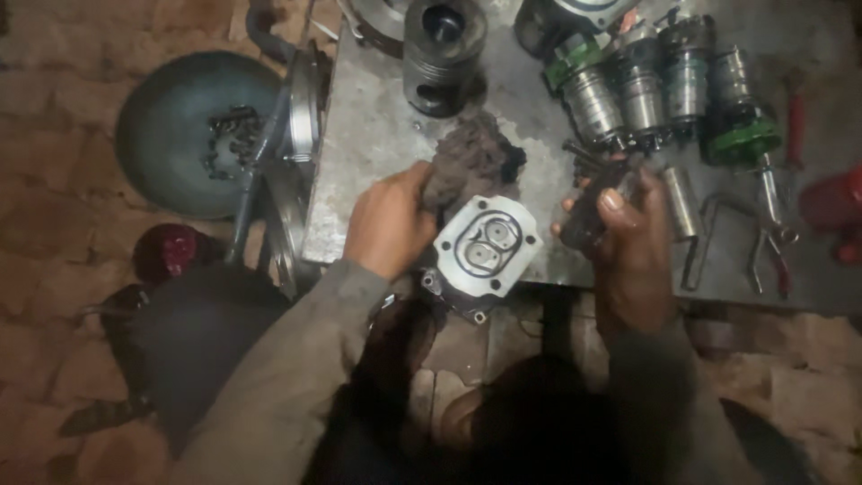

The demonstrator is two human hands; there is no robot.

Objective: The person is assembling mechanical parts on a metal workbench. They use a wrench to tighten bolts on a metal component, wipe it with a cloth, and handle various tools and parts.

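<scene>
1. Left hand (pixel 388 220) is closed round a grey rag (pixel 471 162), pressing it at the top-left corner of the pump housing (pixel 487 244). Right hand (pixel 626 235) is wrapped round a small dark part (pixel 588 220); what it is exactly can't be told, too dim.

2. Housing sits at the near edge of the metal table (pixel 377 135), w/ its lower part hanging over that edge above the person's lap. Risk: a hard wipe from the rag side could likely tip it off, since no hand clamps it.

3. Housing's pale face shows a figure-eight seal groove. Rag looks dirty & fluffy; lint or grit could be left in the groove or bores.

4. Right hand's part is held just beside the housing, over the near edge. A slip of oily fingers would probably drop it to the brick floor (pixel 63 162).

5. Small metal cylinder (pixel 684 202) lies on its side just right of the right hand; a knock could roll it off.

6. Row of injector-like units (pixel 642 85) stands toward the far edge, w/ green collars; an elbow swing might topple them.

7. Pliers (pixel 774 242) w/ red grips lie toward the right edge, a piston (pixel 443 54) at the far edge, a dark round pan (pixel 193 130) w/ chain on the floor off the left edge. Light is poor, so small bits get lost easily.
</scene>
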